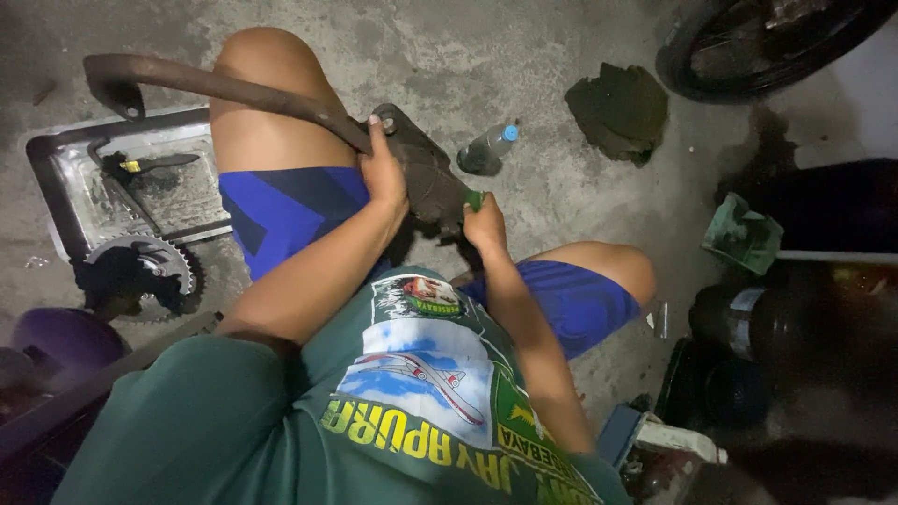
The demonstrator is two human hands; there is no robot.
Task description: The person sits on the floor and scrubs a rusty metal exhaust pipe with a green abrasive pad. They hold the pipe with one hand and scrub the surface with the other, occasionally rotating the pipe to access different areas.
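Stained concrete floor (524, 56); left hand (383, 178) fingers grasping rusty metal part (426, 173), right hand (485, 227) clenched on green cloth (474, 199)

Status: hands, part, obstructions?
Left hand gripping long rusty curved metal lever. Right hand at its dark end plate. Clear plastic bottle lies just beyond.

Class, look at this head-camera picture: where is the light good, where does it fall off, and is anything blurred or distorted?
Head view: the floor and the left hand on the rusty bar are evenly lit; the right hand is a little soft; the right side around the dark drum sinks into shadow; the tray shows mild glare; the wide lens stretches the shirt at the bottom edge.
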